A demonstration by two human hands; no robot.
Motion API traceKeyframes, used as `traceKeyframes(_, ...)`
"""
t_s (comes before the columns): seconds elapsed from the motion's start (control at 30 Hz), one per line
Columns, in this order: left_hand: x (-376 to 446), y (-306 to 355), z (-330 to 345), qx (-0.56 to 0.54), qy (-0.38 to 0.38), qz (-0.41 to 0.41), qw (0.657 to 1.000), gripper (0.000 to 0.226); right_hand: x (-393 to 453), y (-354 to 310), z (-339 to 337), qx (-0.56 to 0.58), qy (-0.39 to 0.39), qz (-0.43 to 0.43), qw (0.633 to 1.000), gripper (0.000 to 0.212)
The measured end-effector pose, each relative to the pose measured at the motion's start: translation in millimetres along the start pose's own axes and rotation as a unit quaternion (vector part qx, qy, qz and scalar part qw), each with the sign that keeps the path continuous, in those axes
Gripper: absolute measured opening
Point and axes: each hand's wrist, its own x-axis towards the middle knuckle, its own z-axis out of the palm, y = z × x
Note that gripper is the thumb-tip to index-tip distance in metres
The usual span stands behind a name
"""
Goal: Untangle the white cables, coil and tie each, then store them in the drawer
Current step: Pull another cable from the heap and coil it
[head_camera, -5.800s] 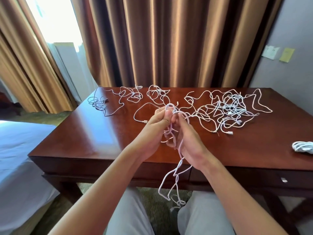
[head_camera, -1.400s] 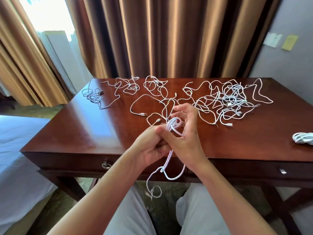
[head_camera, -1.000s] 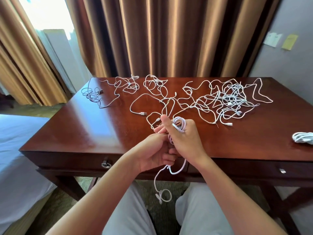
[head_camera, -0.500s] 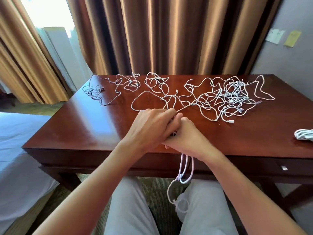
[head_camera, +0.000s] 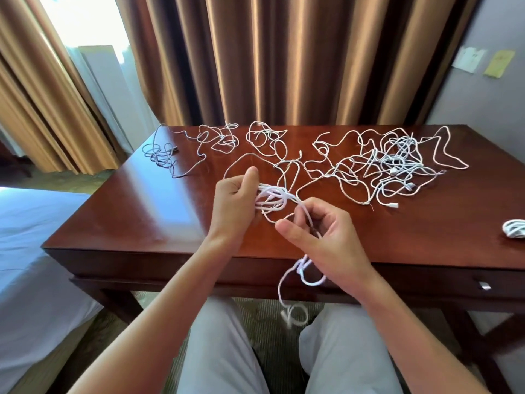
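My left hand grips a small bundle of loops of a white cable just above the desk top. That cable runs to my right hand, whose fingers curl round it. Its loose tail hangs over the desk's front edge between my knees. A big tangle of white cables lies spread over the back right of the wooden desk. Smaller tangles lie along the back left. A coiled white cable rests at the desk's right edge.
Drawers run under the desk's front edge, with a metal pull at the right. A bed with a white sheet stands close on the left. Brown curtains hang behind the desk. Paper notes stick to the wall.
My hands have drawn apart: the left now holds the loops alone, and the right has slid down and to the right along the cable. The hanging tail has shortened since the earliest frame.
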Motion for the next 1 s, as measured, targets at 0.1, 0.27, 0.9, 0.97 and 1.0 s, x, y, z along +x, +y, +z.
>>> traceKeyframes(0.1, -17.0, 6.5, 19.0, -0.093, -0.047, -0.138, 0.985, 0.047, 2.4, 9.3, 20.0, 0.07, 0.062, -0.036, 0.995, 0.046)
traceKeyframes(0.27, -34.1, 0.9, 28.0, -0.111, -0.137, -0.187, 0.966, 0.043, 14.9, 20.7, 27.8, -0.021, 0.122, -0.046, 0.991, 0.035)
traceKeyframes(0.9, -12.4, 3.7, 6.2, 0.318, -0.14, 0.319, 0.882, 0.022, 35.5, 2.5, 6.8, -0.322, 0.02, -0.015, 0.946, 0.036)
traceKeyframes(0.97, -10.5, -0.5, 4.9, 0.269, -0.126, 0.308, 0.904, 0.018, 32.8, 3.2, 7.6, -0.279, 0.039, -0.01, 0.959, 0.035)
traceKeyframes(1.0, -9.6, -1.7, 3.4, 0.257, -0.114, 0.302, 0.911, 0.018, 30.7, 3.5, 7.0, -0.255, 0.04, -0.006, 0.966, 0.027)
